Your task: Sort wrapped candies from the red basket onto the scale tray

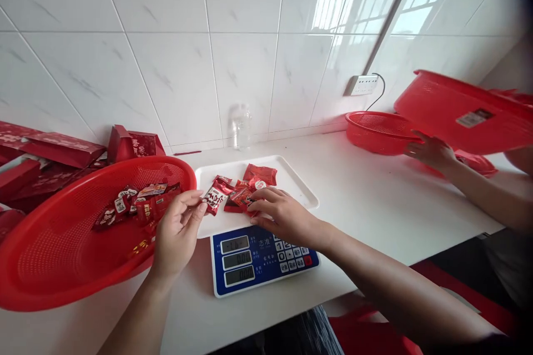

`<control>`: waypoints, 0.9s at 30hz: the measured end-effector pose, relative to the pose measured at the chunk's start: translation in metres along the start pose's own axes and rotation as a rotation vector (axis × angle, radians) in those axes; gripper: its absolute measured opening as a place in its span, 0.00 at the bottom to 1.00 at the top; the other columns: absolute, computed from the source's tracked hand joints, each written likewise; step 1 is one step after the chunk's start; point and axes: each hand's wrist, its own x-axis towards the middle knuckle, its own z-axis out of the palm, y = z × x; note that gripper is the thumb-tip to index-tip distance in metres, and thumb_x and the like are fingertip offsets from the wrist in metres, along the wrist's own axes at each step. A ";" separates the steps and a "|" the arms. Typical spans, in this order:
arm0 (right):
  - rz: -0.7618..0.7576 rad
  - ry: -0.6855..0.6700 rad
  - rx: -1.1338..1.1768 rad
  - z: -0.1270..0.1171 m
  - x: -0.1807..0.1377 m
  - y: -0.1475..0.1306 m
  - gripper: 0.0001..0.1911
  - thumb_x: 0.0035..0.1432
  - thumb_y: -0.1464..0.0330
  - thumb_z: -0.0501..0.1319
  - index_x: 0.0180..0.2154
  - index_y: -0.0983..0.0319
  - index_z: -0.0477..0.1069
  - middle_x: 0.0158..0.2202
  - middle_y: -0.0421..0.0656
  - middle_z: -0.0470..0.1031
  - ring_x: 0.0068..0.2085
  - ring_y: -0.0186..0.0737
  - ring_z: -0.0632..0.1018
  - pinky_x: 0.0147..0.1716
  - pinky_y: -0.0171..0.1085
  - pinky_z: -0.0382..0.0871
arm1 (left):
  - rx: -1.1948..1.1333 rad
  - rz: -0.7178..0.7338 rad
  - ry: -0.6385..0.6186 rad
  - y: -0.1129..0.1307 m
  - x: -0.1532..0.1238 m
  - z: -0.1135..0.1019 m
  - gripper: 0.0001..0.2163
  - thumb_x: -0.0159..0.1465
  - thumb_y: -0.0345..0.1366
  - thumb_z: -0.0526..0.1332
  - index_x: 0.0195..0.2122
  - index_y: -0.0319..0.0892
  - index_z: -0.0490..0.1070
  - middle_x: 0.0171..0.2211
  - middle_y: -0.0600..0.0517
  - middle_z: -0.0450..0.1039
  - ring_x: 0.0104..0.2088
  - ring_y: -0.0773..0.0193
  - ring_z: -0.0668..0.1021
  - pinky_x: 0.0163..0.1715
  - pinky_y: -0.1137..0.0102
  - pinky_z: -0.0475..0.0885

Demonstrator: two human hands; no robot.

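My left hand (178, 231) pinches a red-and-white snack packet (215, 195) between thumb and fingers, over the left side of the white scale tray (291, 177). My right hand (287, 215) is closed on a red snack packet (242, 197) in the small pile on that tray; its fingertips are partly hidden among the packets. Behind the pile lies another flat red packet (261, 173). Below the tray is the scale's blue panel (266, 259), with displays and keys. Left of my left hand, a large red basket (45, 255) holds several assorted small packets (144, 203).
Red boxes (62, 150) are heaped at the back left. A clear bottle (241, 127) stands against the tiled wall, with a power socket (363, 85) farther right. Another person's hand (433, 152) is beside a raised red basin (466, 108), near another red basket (370, 136).
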 end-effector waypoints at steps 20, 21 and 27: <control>0.313 0.002 0.498 -0.023 0.027 0.035 0.06 0.56 0.69 0.66 0.34 0.62 0.70 0.32 0.41 0.78 0.33 0.36 0.78 0.33 0.37 0.74 | 0.037 -0.027 0.021 -0.025 -0.007 0.001 0.12 0.61 0.44 0.66 0.41 0.44 0.73 0.36 0.49 0.79 0.37 0.58 0.82 0.39 0.66 0.79; 0.324 0.014 0.525 -0.025 0.027 0.036 0.06 0.56 0.67 0.65 0.33 0.62 0.69 0.31 0.41 0.77 0.33 0.36 0.78 0.32 0.37 0.74 | 0.035 -0.026 0.027 -0.025 -0.007 0.001 0.11 0.61 0.44 0.66 0.41 0.45 0.73 0.36 0.50 0.79 0.37 0.58 0.82 0.39 0.66 0.79; 0.428 0.163 0.513 -0.039 0.027 0.048 0.11 0.58 0.62 0.63 0.35 0.62 0.66 0.30 0.42 0.76 0.29 0.37 0.79 0.27 0.37 0.73 | 0.023 0.017 0.041 -0.026 -0.007 0.000 0.10 0.63 0.42 0.66 0.43 0.46 0.74 0.38 0.50 0.79 0.38 0.59 0.83 0.38 0.68 0.80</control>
